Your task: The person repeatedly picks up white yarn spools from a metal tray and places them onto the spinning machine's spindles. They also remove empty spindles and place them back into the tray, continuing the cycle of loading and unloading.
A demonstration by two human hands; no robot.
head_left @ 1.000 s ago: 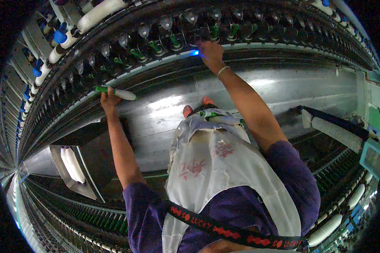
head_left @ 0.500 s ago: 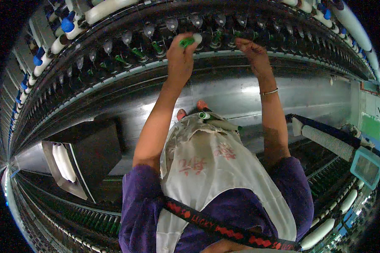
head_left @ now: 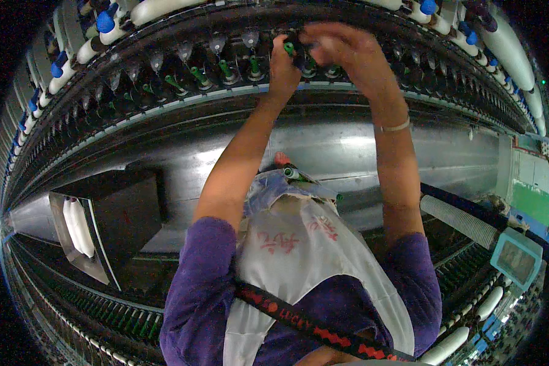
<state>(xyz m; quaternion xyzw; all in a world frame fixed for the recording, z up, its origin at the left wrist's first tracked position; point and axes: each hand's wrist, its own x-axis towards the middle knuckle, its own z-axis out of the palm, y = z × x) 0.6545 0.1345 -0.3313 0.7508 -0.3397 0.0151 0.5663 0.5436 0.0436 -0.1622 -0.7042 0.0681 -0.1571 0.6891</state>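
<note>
My left hand [head_left: 283,73] is at the row of spindles on a long spinning frame, fingers closed round a green bobbin [head_left: 288,47]. Just to its right, my right hand [head_left: 351,52] is raised over the same row, its fingers smeared by motion; whether it holds anything cannot be made out. Left of my hands, more green bobbins [head_left: 255,66] stand tilted on their spindles along the pale rail [head_left: 226,93]. A green-ended tube [head_left: 293,174] pokes out of the top of my white apron [head_left: 287,238].
White yarn rolls [head_left: 168,8] and blue knobs [head_left: 105,23] line the machine above. A dark box cart [head_left: 125,213] holding white rolls stands at left on the shiny floor [head_left: 341,149]. At right are a ribbed hose [head_left: 460,219] and a blue-framed box [head_left: 517,257]. Another spindle row runs behind me.
My left hand has moved right along the spindles, and the white-tipped green bobbin it held up no longer shows that way. My right hand has shifted left and up, closer to the left.
</note>
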